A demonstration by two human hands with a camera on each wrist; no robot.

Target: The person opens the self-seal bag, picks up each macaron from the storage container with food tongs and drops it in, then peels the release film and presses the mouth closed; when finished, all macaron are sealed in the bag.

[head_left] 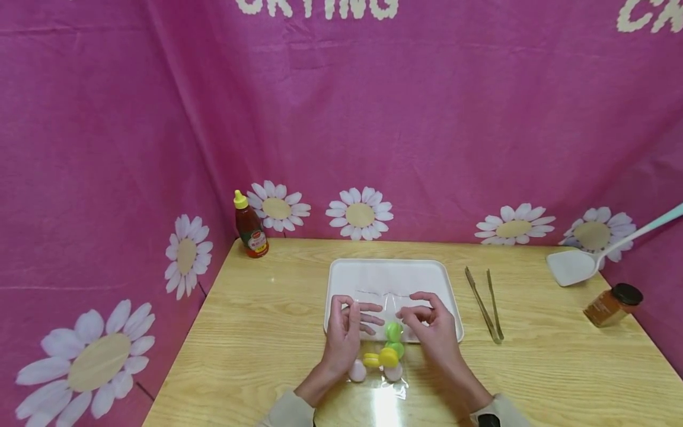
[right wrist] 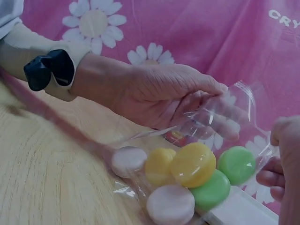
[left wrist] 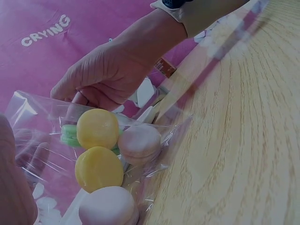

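A clear plastic bag (right wrist: 211,112) holds several macarons: green ones (head_left: 393,332), yellow ones (left wrist: 98,129) and pale pink ones (right wrist: 171,205). My left hand (head_left: 344,332) pinches one side of the bag's upper edge between thumb and forefinger; its other fingers stretch behind the film. On the opposite side, my right hand (head_left: 432,326) pinches the edge with curled fingers. In the head view the bag hangs between both hands, over the near rim of a white tray (head_left: 336,270). The macarons sit in its lower part, close to the table.
Metal tongs (head_left: 484,308) lie right of the tray. Farther right are a white spatula (head_left: 573,265) with a pale green handle and a dark-lidded jar (head_left: 610,305) tipped on its side. A sauce bottle (head_left: 251,228) stands back left, before a pink curtain (head_left: 373,118) around the wooden table (head_left: 256,314).
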